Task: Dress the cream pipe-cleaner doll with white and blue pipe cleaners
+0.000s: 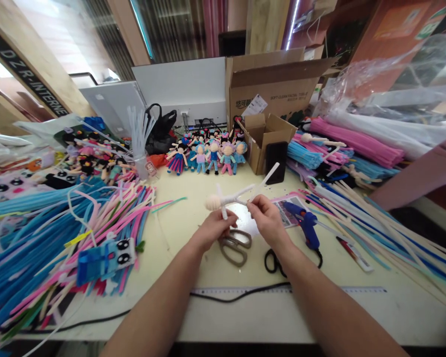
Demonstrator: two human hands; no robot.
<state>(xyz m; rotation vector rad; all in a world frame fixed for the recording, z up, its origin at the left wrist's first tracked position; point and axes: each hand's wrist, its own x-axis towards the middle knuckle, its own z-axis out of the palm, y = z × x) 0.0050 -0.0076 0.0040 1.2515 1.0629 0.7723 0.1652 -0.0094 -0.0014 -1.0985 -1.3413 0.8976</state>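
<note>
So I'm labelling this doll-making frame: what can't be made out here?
Head view only:
- White doll: its lower body is hidden behind the left hand and right hand.
- Scissors: blades covered by the left hand.
- Box: print too small to read.
- Ruler: marks too small to read.

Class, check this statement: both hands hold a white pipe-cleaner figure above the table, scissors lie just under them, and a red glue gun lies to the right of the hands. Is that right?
Not quite. The glue gun is blue, not red, as the head view shows. The rest holds: the left hand and right hand hold the white pipe-cleaner figure above the table, with the scissors just under them.
</note>
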